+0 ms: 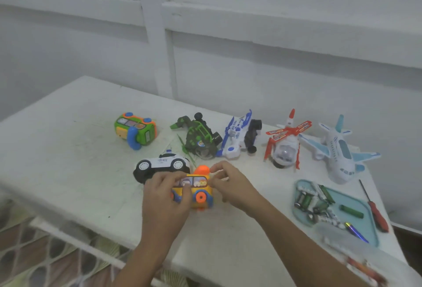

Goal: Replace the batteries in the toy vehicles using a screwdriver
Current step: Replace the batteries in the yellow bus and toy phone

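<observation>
A yellow toy bus (199,193) with an orange cap on top sits near the middle of the white counter (68,149), a bit closer to the near edge. Both hands are on it. The left hand (164,195) wraps its bent fingers round the left side of the bus and holds it. The right hand (230,184) has bent fingers too, and its thumb and first finger pinch the top right corner of the bus, just beside the orange cap.

A toy police car (161,163) is just behind the left hand. More toys stand in a row nearer the far edge: a green and orange toy (137,130), a dark green truck (199,139), a blue and white toy (236,140), a red and white helicopter (286,144) and a white airplane (340,153).

By the right edge lies a light blue tray (356,197). A pile of batteries (312,201) lies in it. A screwdriver (374,209) with a red handle lies on the counter just beside the tray, along the right edge, well apart from both hands.
</observation>
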### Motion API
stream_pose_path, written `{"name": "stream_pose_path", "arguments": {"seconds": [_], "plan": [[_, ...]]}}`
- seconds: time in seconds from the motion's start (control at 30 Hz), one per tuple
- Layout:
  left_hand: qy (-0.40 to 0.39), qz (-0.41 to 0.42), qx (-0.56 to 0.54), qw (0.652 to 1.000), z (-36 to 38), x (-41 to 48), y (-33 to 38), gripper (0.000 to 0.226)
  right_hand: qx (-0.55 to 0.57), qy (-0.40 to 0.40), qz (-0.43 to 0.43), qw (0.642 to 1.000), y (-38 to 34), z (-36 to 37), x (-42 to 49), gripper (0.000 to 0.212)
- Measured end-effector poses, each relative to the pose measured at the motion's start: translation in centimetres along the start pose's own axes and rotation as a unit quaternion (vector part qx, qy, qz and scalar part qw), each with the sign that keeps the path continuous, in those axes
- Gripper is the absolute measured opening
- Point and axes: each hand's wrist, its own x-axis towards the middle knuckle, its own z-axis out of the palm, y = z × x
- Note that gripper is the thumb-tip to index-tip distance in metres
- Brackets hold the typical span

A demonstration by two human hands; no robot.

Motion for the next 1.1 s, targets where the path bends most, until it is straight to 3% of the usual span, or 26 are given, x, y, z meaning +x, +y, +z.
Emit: {"name": "stream_pose_path", "arguments": {"seconds": [0.1, 0.17, 0.3, 0.4, 0.53, 0.7, 0.83, 0.9, 1.1], "plan": [[-0.042, -0.027, 0.066, 0.997, -1.0, 0.0, -3.4, 0.047, 0.062, 0.007, 0.014, 0.998, 0.2, 1.7, -0.5, 0.04], [-0.079, -0.05, 0.027, 0.995, -1.5, -0.2, -4.3, 0.051, 0.097, 0.008, 0.018, 0.995, 0.3, 2.5, -1.0, 0.035], [-0.134, -0.054, -0.071, 0.987, -1.9, -0.3, -4.8, 0.045, 0.132, 0.033, 0.02, 0.99, 0.6, 3.5, -1.8, 0.023], [-0.149, -0.061, -0.103, 0.982, -1.5, -0.4, -5.0, 0.044, 0.164, 0.062, 0.002, 0.984, 0.7, 3.3, -2.4, 0.026], [-0.173, -0.06, -0.158, 0.97, -0.8, -0.3, -3.4, 0.024, 0.192, 0.1, -0.017, 0.976, 0.3, 1.2, -3.9, 0.034], [-0.298, -0.1, -0.24, 0.919, 1.0, 0.0, 0.1, 0.021, 0.179, 0.133, -0.036, 0.974, 0.4, -1.7, -5.8, 0.026], [-0.399, -0.138, -0.295, 0.857, 3.0, -0.5, 2.9, 0.037, 0.166, 0.154, 0.008, 0.974, 0.9, -4.0, -6.6, 0.019], [-0.424, -0.135, -0.27, 0.854, 4.4, -0.8, 3.5, 0.045, 0.152, 0.15, 0.043, 0.976, 1.3, -5.3, -6.6, 0.02], [-0.454, -0.117, -0.243, 0.849, 7.3, -1.1, 4.8, 0.028, 0.126, 0.095, 0.122, 0.98, 2.3, -8.8, -5.7, 0.024]]}}
